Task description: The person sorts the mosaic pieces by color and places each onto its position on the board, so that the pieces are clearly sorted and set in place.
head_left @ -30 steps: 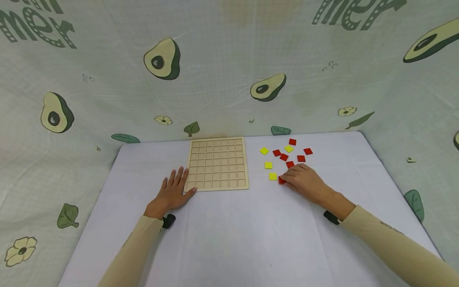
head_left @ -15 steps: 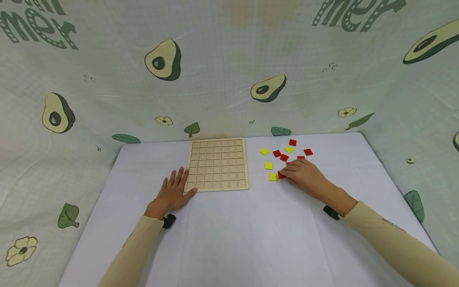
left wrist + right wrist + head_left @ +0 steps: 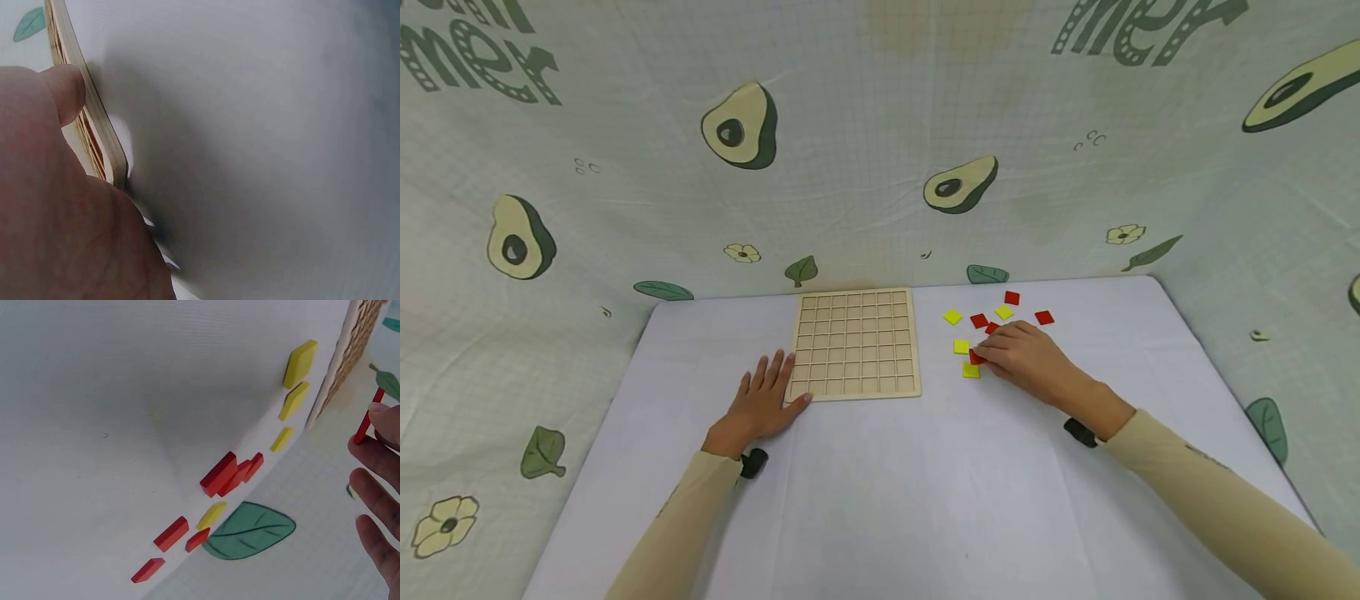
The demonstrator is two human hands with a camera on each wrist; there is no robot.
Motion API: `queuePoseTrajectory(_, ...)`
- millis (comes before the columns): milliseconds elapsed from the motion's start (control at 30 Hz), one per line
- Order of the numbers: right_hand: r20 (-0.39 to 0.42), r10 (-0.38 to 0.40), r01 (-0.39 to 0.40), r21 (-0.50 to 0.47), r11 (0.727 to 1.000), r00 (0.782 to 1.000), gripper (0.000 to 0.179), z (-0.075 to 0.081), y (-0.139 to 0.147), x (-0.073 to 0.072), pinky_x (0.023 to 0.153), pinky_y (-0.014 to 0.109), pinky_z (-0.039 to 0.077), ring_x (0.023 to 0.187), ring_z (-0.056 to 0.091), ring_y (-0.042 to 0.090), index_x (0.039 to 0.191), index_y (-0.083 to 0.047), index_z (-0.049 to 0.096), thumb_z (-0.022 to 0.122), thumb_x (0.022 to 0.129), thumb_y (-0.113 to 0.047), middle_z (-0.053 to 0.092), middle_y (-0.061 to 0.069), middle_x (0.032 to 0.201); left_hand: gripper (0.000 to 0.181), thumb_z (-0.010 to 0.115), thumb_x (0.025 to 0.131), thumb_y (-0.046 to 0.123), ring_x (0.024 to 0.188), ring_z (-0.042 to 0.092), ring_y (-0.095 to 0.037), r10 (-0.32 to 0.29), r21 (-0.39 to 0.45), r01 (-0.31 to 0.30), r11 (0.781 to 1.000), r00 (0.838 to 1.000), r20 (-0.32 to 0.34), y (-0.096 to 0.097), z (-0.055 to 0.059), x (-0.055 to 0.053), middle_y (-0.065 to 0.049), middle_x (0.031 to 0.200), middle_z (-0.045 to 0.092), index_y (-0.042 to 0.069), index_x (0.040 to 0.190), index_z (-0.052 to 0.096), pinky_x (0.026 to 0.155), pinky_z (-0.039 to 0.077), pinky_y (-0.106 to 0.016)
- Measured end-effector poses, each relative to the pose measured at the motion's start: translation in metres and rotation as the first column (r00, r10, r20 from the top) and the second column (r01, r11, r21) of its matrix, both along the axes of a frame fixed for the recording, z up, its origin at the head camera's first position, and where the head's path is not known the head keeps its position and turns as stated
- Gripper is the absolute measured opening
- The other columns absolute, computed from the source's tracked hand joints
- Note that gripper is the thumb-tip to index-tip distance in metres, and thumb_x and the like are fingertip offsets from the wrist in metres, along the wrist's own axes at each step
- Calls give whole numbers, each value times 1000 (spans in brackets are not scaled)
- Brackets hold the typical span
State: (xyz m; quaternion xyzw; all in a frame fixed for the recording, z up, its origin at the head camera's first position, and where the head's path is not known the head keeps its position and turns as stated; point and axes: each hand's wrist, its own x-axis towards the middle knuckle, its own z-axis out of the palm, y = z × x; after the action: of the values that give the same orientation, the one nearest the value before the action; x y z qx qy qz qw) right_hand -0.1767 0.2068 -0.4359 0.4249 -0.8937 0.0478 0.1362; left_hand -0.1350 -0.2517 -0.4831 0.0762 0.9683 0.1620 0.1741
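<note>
My right hand [image 3: 1028, 360] pinches a red square tile [image 3: 370, 417] between thumb and index finger; the right wrist view shows it raised off the table, the other fingers apart. In the head view that tile lies by two yellow tiles [image 3: 961, 347]. My left hand [image 3: 758, 407] rests with spread fingers at the near left corner of a wooden grid board [image 3: 853, 343]. Its thumb touches the board's edge [image 3: 103, 128] in the left wrist view. The board's square cells hold nothing. Loose red tiles [image 3: 1044, 317] lie beyond the right hand, which hides some from the head view.
A white-covered table [image 3: 880, 500] carries everything. More yellow tiles [image 3: 952, 317] and red tiles [image 3: 979, 320] lie scattered right of the board. Behind the table hangs a cloth [image 3: 850, 192] printed with avocados, and it also flanks both sides.
My right hand picked up the red tile from the near side of the scattered tiles and moved left and away with it. My left hand and the board have stayed put.
</note>
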Motion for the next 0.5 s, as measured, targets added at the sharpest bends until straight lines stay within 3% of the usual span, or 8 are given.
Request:
queuePoseTrajectory(267, 5, -3, 3, 15, 1000, 1000, 38, 6, -12, -5, 100, 47, 56, 106, 71, 28, 118, -5, 81, 92, 82, -12, 81, 7, 107, 90, 47, 108, 55, 162, -6, -47, -4, -14, 4, 1000, 1000, -12, -5, -15, -6, -22, 177, -2, 3, 170, 6, 126, -1, -68)
queuePoseTrajectory(500, 0, 22, -22, -21, 1000, 1000, 37, 12, -26, -10, 100, 45, 56, 106, 71, 28, 118, -5, 81, 91, 83, -11, 81, 5, 107, 93, 43, 107, 63, 162, -6, -46, -2, -7, 2, 1000, 1000, -2, -3, -7, -3, -21, 177, -2, 5, 170, 6, 127, -2, -67)
